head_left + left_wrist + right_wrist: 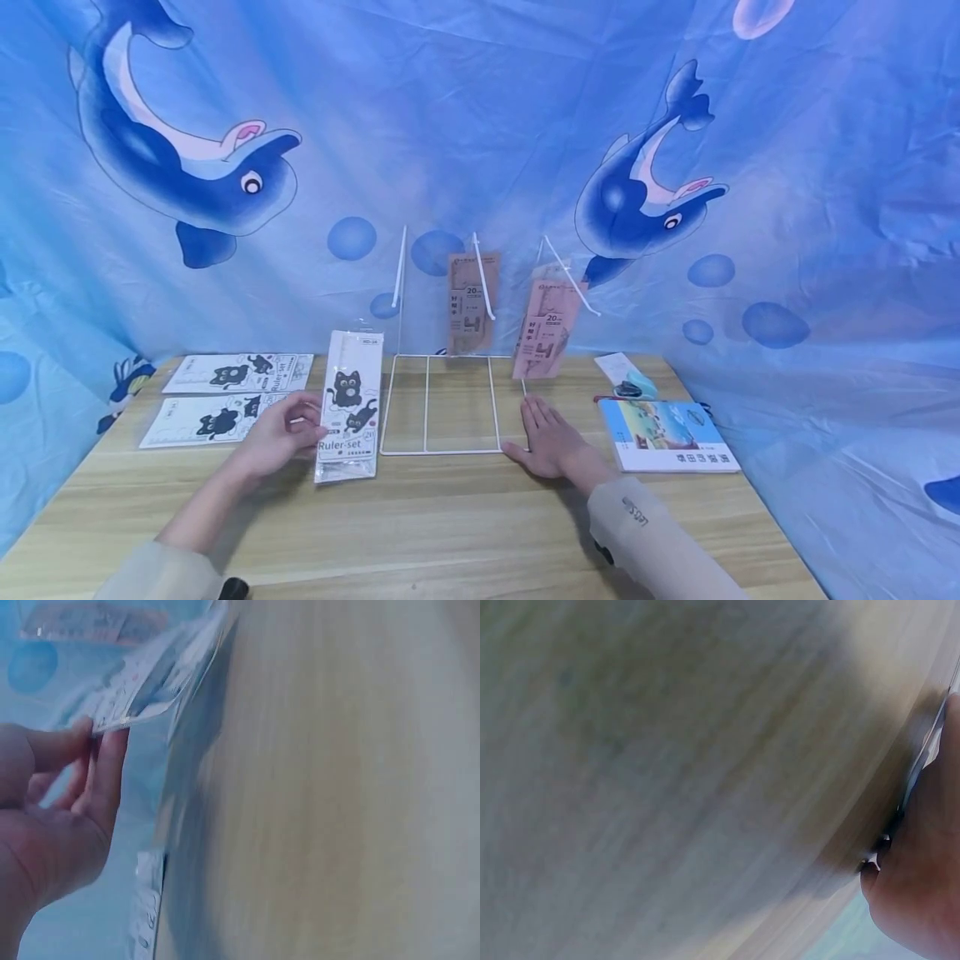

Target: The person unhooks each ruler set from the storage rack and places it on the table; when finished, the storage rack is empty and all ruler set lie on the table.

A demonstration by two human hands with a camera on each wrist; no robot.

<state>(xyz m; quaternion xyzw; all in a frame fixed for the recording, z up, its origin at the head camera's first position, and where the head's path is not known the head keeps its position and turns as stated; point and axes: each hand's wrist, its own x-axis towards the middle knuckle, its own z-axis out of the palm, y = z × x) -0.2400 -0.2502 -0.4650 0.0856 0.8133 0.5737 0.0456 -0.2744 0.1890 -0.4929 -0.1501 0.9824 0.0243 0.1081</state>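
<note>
Ruler-set packet (pixel 350 392): my left fingers (pixel 112 772) pinch one; two others (pixel 197 421) lie nearby. My right fingers (pixel 535 411) rest straight.

Passage is left toward the near edge of the worktop (pixel 420 533); the far side is obstructed by a wire rack (pixel 427 404), its jutting prongs (pixel 483 276), ruler packets (pixel 198 372) at the left corner and, toward the right edge, a book (pixel 667 437).
</note>
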